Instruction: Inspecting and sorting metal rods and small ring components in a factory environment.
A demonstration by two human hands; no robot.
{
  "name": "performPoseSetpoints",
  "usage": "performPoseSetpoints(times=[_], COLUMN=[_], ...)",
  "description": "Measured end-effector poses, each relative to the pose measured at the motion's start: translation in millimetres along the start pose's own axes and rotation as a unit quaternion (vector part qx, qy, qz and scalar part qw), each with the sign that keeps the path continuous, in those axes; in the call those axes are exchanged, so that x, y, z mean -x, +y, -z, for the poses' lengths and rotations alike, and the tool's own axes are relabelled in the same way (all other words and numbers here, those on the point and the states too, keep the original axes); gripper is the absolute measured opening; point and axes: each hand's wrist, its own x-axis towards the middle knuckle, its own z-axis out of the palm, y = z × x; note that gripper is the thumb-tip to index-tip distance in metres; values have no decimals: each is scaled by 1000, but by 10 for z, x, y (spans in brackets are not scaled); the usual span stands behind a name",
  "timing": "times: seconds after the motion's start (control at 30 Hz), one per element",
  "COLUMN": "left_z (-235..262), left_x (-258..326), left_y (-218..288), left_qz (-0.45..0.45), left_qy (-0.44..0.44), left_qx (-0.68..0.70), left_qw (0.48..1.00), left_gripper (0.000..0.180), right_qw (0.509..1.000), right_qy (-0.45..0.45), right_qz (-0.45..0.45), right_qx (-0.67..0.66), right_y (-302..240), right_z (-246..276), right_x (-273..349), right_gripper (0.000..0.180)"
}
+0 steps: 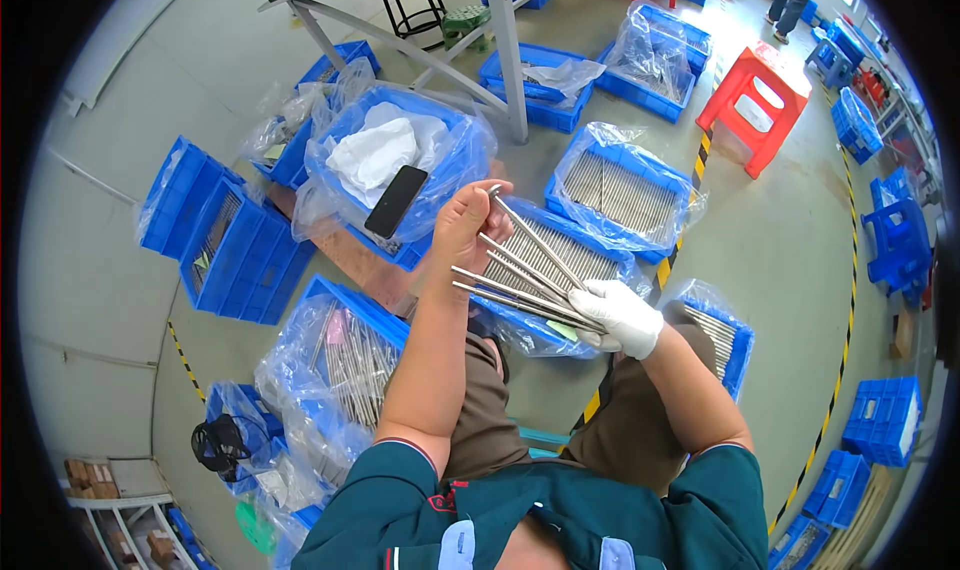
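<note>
My gloved right hand point(622, 318) is closed round a fanned bundle of slim metal rods point(515, 292). Bare, my left hand point(468, 228) pinches the far end of one metal rod point(543, 246), whose other end runs into the right hand's grip. Below the hands, a plastic-lined blue crate point(530, 344) holds rows of similar rods, partly hidden by the hands and the bundle. Just beyond my left hand, a black phone point(396, 201) lies on a lined blue crate point(465, 135) with white sheeting inside.
Another crate of rods point(655, 253) stands ahead to the right; one with loosely piled rods point(375, 315) is by my left forearm. Stacked blue crates point(260, 270) stand farther left. A red stool point(755, 105) and a table leg point(507, 60) are beyond.
</note>
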Motion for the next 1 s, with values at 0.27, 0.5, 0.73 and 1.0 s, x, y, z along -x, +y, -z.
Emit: performPoseSetpoints(times=[0.27,0.5,0.73,1.0], left_z=[-11,-162,-127,122], left_x=[38,115,5,-83], left_y=[-40,-174,-156,-237], left_qz=[60,155,73,2], left_qy=[-81,-116,-5,103], left_qx=[13,-65,-65,182], left_qw=[995,979,995,978], left_gripper=[37,49,32,34], right_qw=[1000,997,996,954], right_qy=[-4,-28,-30,-160], right_qz=[3,-12,-23,4], right_qx=[-20,-74,-80,-255], right_y=[-4,-32,22,215], right_z=[-14,18,68,-6], right_x=[-16,9,-55,-68], right_gripper=[33,31,31,30])
